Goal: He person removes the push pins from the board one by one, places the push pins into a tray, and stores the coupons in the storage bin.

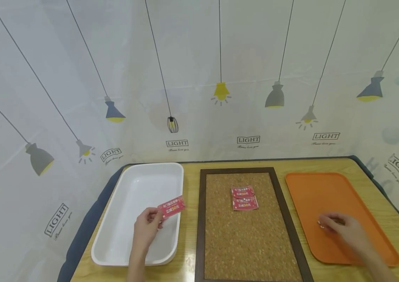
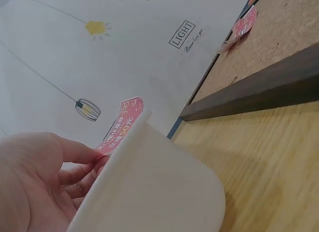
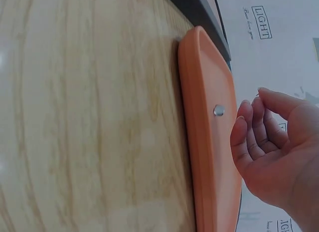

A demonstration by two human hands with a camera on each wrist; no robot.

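My left hand pinches a red coupon by its lower left corner, over the right side of the white tub. In the left wrist view the tub's wall partly hides this coupon. Two matching coupons lie one below the other on the cork board, with a small shiny spot where they overlap. Over the orange tray, my right hand pinches a small thumbtack between thumb and index finger, mostly hidden by the fingertips. A silver thumbtack lies in that tray.
The cork board's dark wooden frame stands slightly raised between tub and tray. All three rest on a wooden table. Behind the table hangs a pale cloth backdrop printed with lamps.
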